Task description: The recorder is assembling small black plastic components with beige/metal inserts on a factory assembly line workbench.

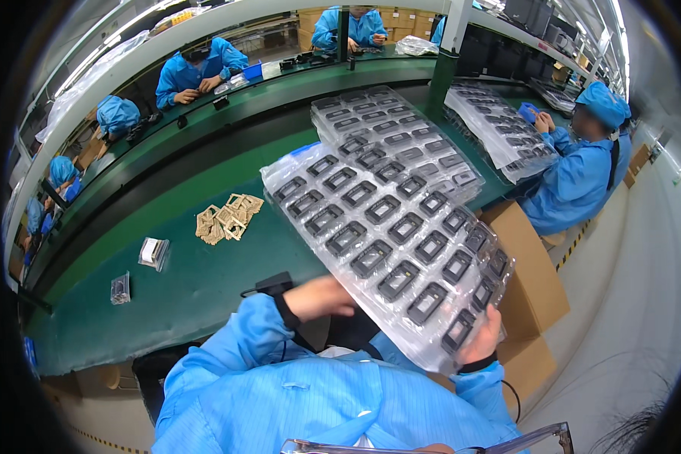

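A clear plastic tray [339, 263] holds rows of black rectangular frames, each with an open window. It tilts across the front of the green bench toward me. My right hand [483, 338] grips its near right corner, thumb on top and the other fingers mostly hidden. Beside the tray's left edge is my left hand [321, 297], smeared by motion. Its fingers point toward the tray's underside, and whether they touch it is unclear. Another tray of similar black frames [401, 140] lies just beyond, partly covered by the near one.
Tan cut-out pieces [231, 218] are heaped on the green bench [181, 295], left of the trays. Two small clear bags [153, 253] [120, 289] lie farther left. An open cardboard box [533, 295] stands at my right. A co-worker [583, 170] sits beyond it beside more trays [499, 129].
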{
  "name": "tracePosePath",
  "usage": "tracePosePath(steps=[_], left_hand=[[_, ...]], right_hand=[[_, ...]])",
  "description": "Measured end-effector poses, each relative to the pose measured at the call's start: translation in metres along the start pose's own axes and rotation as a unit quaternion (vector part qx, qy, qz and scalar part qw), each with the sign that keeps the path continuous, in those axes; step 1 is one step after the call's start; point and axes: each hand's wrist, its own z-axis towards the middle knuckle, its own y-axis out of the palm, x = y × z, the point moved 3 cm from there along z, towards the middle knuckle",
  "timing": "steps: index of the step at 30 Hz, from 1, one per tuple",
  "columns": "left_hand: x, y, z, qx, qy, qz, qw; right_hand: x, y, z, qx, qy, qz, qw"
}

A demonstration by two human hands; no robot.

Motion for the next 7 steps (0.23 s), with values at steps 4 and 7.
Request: tracePosePath(steps=[4, 7], left_hand=[[0.031, -0.021, 0.010, 0.105, 0.205, -0.342, 0.911], [0.032, -0.032, 0.018, 0.125, 0.251, -0.374, 0.884]], right_hand=[[-0.029, -0.030, -0.026, -0.020, 0.006, -0.022, 1.000], [-0.044, -0.043, -0.043, -0.056, 0.018, -0.038, 0.997]])
